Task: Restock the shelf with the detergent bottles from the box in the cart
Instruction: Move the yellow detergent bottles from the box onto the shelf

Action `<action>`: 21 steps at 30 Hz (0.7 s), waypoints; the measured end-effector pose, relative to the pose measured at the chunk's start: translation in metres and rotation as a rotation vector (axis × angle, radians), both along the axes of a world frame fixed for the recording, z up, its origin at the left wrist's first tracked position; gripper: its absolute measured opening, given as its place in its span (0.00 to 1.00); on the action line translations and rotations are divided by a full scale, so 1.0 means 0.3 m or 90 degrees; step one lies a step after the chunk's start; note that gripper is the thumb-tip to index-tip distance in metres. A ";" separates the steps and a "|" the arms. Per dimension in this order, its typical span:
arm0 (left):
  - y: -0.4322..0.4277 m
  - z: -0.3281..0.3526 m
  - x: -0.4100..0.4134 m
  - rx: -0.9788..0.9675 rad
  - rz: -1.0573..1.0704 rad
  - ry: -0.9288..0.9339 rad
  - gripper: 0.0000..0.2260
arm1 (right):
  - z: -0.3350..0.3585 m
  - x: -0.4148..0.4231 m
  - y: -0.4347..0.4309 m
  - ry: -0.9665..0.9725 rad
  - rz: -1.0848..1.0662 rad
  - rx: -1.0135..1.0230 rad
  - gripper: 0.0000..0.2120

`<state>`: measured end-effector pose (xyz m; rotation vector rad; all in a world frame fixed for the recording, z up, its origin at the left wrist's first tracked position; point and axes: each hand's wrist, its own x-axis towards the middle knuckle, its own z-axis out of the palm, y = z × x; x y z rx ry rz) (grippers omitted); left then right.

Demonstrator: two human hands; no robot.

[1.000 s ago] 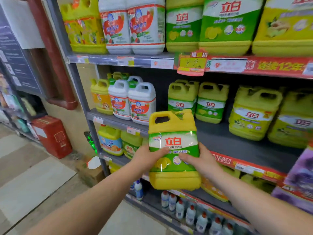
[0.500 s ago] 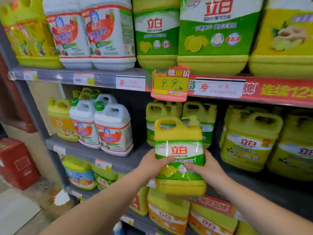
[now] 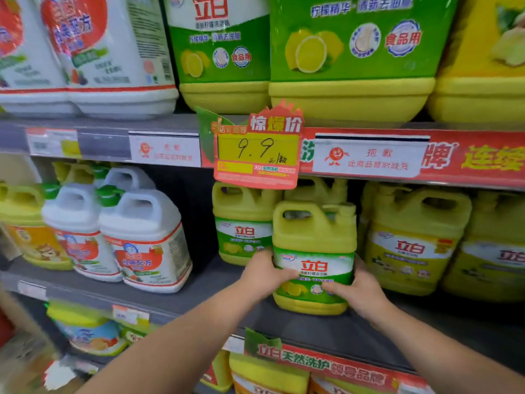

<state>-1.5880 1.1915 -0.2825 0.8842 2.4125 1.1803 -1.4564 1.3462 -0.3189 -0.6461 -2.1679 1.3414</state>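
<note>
A yellow plastic detergent bottle with a green-and-white label (image 3: 314, 251) stands upright at the middle grey metal shelf (image 3: 193, 297), handle on top and label facing out. Its base is low against the shelf board; whether it fully rests there I cannot tell. The left hand (image 3: 264, 275) grips its left side with the thumb laid across the label. The right hand (image 3: 359, 291) clasps the lower right side, its thumb also on the label front.

Just behind and to its left stands a matching yellow bottle (image 3: 241, 223), with another partly hidden behind it. Further left on the same shelf are white plastic jugs with red labels and green caps (image 3: 142, 240). To the right are yellow jugs with pale labels (image 3: 409, 243). A red-and-yellow price card reading 9.9 (image 3: 257, 155) hangs from the upper shelf edge (image 3: 105, 142), which carries larger bottles.
</note>
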 end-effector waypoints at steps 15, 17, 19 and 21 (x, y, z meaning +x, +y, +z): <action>-0.027 0.180 -0.403 -0.326 -0.028 0.598 0.45 | -0.023 -0.111 0.040 -0.059 -0.117 0.048 0.39; -0.034 0.168 -0.423 -0.321 -0.040 0.650 0.42 | -0.019 -0.129 0.061 -0.085 -0.121 0.040 0.40; -0.045 0.157 -0.438 -0.302 -0.055 0.679 0.39 | -0.018 -0.146 0.078 -0.129 -0.137 0.046 0.42; -0.053 0.151 -0.453 -0.289 -0.068 0.684 0.37 | -0.018 -0.162 0.086 -0.179 -0.160 0.063 0.44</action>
